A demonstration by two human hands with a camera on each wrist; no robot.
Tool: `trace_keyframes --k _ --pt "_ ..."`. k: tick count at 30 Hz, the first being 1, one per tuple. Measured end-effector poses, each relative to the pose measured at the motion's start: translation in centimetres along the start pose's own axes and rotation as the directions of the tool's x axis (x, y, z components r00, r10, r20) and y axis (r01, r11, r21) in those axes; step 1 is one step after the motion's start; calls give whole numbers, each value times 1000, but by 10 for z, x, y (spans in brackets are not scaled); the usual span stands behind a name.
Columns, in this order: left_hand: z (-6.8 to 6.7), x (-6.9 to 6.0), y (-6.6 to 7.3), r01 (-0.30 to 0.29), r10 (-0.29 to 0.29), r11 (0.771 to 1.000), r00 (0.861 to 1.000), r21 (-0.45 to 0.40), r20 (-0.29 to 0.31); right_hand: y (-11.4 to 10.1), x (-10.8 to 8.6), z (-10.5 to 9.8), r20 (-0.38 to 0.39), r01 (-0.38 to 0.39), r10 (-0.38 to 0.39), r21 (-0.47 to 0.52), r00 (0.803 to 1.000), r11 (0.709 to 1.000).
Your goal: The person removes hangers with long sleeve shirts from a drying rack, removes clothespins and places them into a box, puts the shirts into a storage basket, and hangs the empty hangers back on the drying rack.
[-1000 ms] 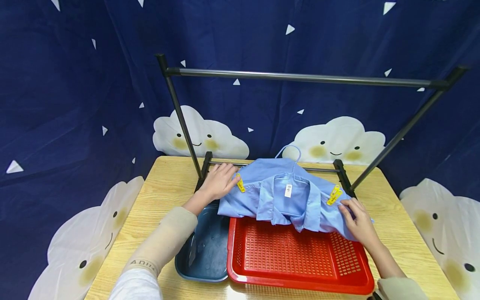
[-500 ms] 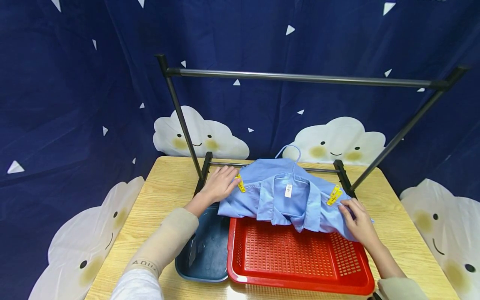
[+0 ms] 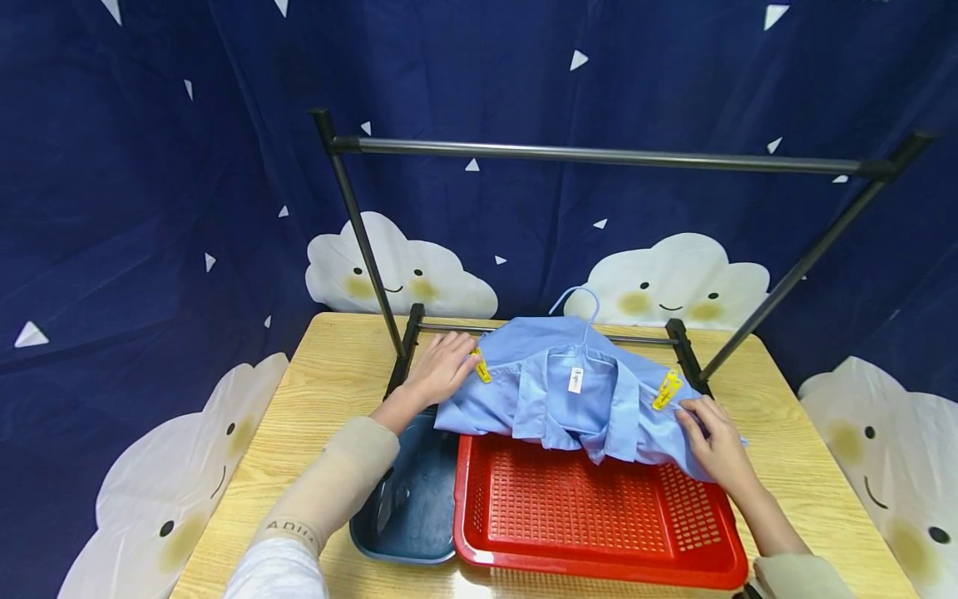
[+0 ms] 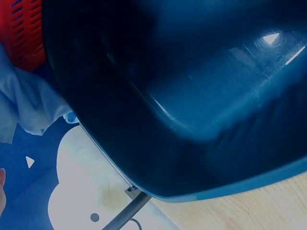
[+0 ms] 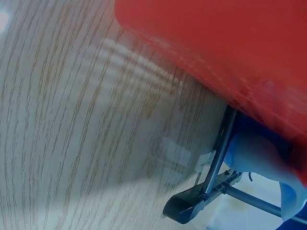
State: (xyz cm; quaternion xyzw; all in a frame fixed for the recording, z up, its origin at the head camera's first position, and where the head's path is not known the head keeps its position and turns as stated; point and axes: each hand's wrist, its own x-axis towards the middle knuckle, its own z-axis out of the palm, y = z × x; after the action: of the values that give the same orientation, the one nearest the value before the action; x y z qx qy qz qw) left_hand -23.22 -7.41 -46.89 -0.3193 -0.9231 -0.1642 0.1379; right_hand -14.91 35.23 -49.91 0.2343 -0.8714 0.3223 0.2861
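Note:
A light blue collared shirt on a light blue hanger lies across the back of the red basket, with a white tag at its neck. Two yellow clothespins, a left one and a right one, are clipped near the shoulders. My left hand rests at the shirt's left side, its fingertips by the left clothespin; whether they touch it is unclear. My right hand rests on the right sleeve below the other clothespin, fingers loosely bent.
A dark blue bin stands left of the red basket, its inside filling most of the left wrist view. Behind the shirt rises a black metal rack with a horizontal rail. Everything stands on a wooden table before a navy curtain.

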Motion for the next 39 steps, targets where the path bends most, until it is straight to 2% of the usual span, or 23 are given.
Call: trace_keyframes --k 12,25,32,39 --pt "-1 1 2 62 -66 994 997 -88 -36 0 0 0 10 15 -15 -4 1000 1000" --pt "0 1 2 84 -95 990 991 -113 -94 -3 1 1 28 27 -27 -3 999 1000" --pt "-3 3 -2 96 -130 976 977 -195 -167 -5 1 -1 22 18 -19 23 1000 1000" --pt "-12 1 -8 108 -147 974 969 -197 -197 -5 1 -1 19 23 -24 16 1000 1000"
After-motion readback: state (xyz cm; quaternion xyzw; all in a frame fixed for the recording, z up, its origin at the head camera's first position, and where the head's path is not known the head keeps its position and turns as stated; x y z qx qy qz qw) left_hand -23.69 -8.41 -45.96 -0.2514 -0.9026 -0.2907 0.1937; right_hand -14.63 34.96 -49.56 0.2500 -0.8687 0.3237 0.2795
